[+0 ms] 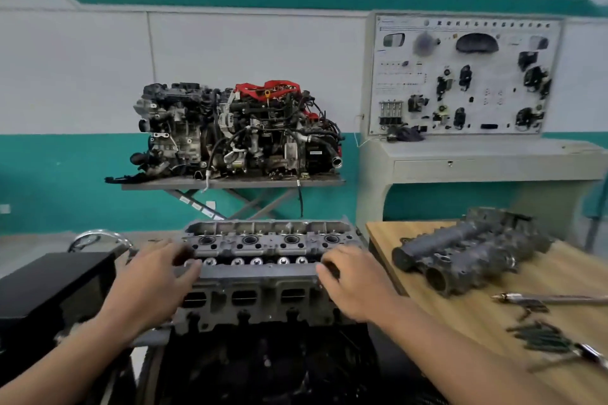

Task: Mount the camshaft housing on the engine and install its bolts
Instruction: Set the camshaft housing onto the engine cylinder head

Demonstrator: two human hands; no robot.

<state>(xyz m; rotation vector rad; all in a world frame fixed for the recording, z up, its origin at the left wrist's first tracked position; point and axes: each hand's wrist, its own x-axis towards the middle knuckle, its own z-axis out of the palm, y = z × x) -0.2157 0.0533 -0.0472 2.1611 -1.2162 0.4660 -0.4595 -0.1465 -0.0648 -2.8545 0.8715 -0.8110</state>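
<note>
The engine stands in front of me with its cylinder head uppermost, spark plug wells and valve tops exposed. My left hand lies on the head's near left end, fingers curled over the top edge. My right hand grips the near right end the same way. The grey camshaft housing lies apart on the wooden table to the right. Several dark bolts lie in a loose pile near the table's front.
A long metal wrench lies on the table between the housing and the bolts. A black box sits to the left of the engine. Farther back, a complete engine rests on a lift table, and a grey demonstration board stands to its right.
</note>
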